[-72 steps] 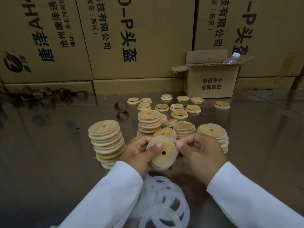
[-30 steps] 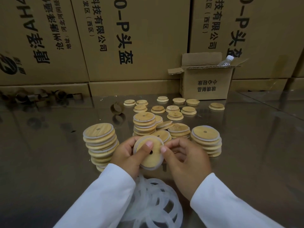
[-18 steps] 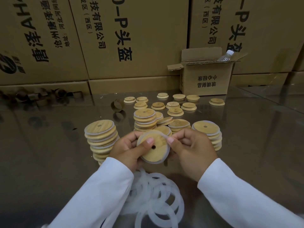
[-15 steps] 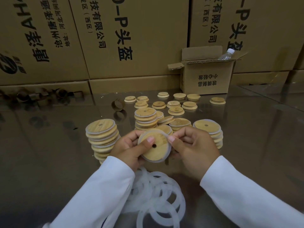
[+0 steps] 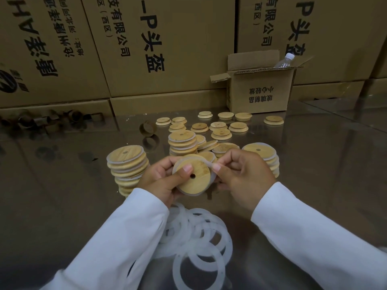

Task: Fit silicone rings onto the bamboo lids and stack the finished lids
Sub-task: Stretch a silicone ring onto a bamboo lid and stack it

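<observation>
Pinches the ring point(image 5: 206, 162) between thumb and forefinger of the right hand point(image 5: 243, 174), fingertips point(image 5: 216, 168) at the upper right rim of the lid point(image 5: 194, 183), with that stretch lifted off the wood. Grips the lid in the left hand point(image 5: 161, 181), fingers curled behind, thumb flat on the face beside the hole.

Probably best to pull outward, roll over the rim, then press round the edge while bracing with the left thumb. Avoid twisting or overstretching: likely to spring back off.

Below the lid, a heap of spare rings point(image 5: 201, 237). Left of the lid, behind it and right of it, stacks of finished lids point(image 5: 127, 164). Farther behind, bare lids point(image 5: 219, 126) lying flat and a small open box point(image 5: 259, 88) holding a bottle point(image 5: 284, 60). Mind the uneven left stack, near the left knuckles.
</observation>
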### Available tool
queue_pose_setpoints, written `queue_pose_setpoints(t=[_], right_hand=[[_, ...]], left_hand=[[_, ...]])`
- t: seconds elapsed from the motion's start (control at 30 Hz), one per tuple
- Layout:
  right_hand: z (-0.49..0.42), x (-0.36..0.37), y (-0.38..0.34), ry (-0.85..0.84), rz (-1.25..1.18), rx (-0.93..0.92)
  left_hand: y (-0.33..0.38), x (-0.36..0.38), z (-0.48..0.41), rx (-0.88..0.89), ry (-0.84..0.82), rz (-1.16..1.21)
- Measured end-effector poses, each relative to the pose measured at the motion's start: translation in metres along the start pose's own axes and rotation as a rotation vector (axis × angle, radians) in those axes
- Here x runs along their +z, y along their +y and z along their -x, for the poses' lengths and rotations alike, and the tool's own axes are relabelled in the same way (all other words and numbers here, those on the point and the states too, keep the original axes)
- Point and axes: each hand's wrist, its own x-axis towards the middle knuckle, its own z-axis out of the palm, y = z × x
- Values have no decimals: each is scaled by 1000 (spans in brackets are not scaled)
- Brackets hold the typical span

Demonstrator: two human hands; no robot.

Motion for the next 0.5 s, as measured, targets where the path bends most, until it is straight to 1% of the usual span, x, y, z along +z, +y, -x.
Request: queue_pose_setpoints(t=[0.23, 0.33, 0.5], right_hand=[[3, 4, 2, 70, 61, -46], [3, 6, 1, 69, 36, -21], [3, 6, -1, 55, 77, -27]], left_hand=[[-1, -1, 1, 69, 16, -72], [-3, -1, 1, 79, 17, -75], [-5, -3, 0, 80, 7, -87]])
